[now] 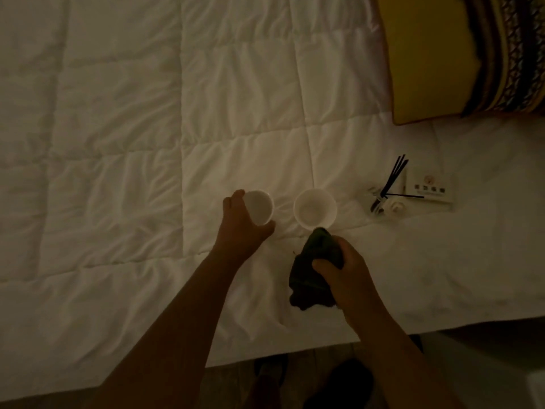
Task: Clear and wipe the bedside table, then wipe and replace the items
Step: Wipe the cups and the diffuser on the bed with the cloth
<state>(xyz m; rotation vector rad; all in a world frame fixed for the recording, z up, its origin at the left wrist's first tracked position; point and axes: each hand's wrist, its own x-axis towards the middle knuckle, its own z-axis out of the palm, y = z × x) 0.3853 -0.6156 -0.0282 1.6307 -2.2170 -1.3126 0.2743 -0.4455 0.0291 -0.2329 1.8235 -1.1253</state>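
Two white cups stand on the white quilt. My left hand (240, 222) wraps around the left cup (259, 206), tilting it slightly. The right cup (315, 209) stands upright and free beside it. My right hand (345, 276) grips a bunched dark green cloth (309, 276), whose tip reaches the near rim of the right cup. To the right lies a clear reed diffuser bottle (380, 202) with black sticks (393, 175) fanned out, next to a small white card (429, 187) with print on it.
The white quilt (147, 143) covers the bed, and its near edge runs along the bottom. A yellow pillow with a patterned band (460, 54) sits at the top right. Dark floor and my feet (309, 379) show below the bed edge.
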